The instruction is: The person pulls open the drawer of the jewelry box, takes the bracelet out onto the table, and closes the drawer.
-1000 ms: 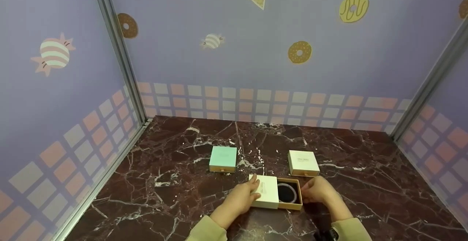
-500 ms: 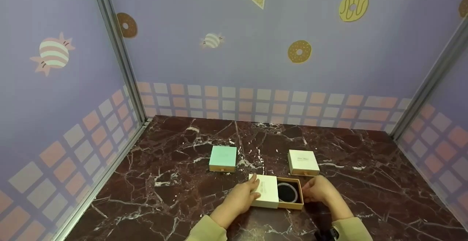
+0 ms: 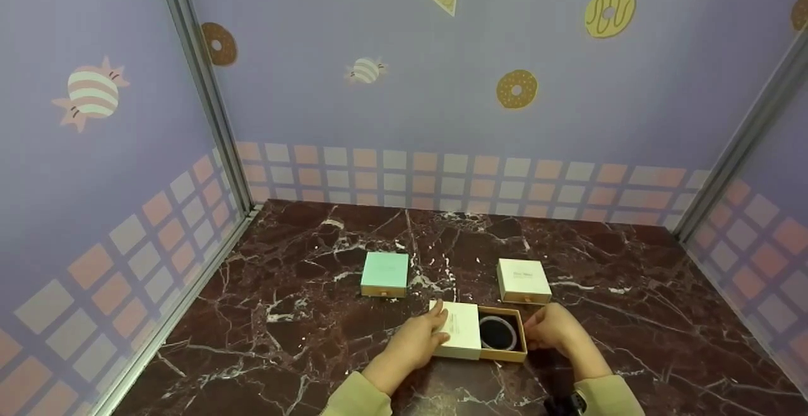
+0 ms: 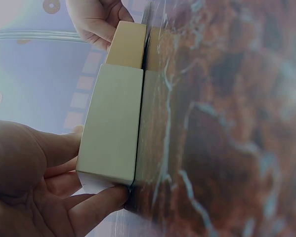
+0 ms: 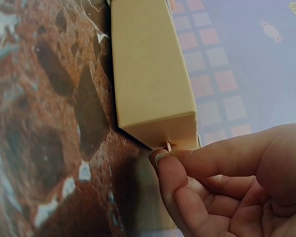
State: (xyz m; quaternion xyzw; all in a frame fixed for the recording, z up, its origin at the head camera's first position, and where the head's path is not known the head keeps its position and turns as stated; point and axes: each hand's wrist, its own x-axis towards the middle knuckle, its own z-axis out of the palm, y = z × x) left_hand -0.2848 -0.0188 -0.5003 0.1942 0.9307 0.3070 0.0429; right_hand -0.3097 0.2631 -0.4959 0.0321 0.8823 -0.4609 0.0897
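A cream gift box stands partly pulled apart before me in the head view, its cover [image 3: 461, 327] on the left and its tan drawer [image 3: 504, 356] sliding out on the right. Inside the drawer a pale bangle [image 3: 484, 340] circles a black pad. My left hand [image 3: 413, 340] holds the cover's left end, thumb and fingers spread round its edges. At the drawer's outer end, my right hand [image 3: 554, 327] pinches a small pull tab [image 5: 169, 147] between thumb and index finger, as the right wrist view shows. The drawer's inner part is hidden under the cover.
Farther back on the dark marbled table [image 3: 303, 353] sit a closed mint-green box [image 3: 386, 271] at left and a closed cream box [image 3: 524, 278] at right. Purple panels [image 3: 379, 106] with sweets printed on them enclose the back and sides.
The drawer has slid a little farther right out of the cover, with my right hand moving along. More of the bangle and pad shows. My left hand and the cover stay put.
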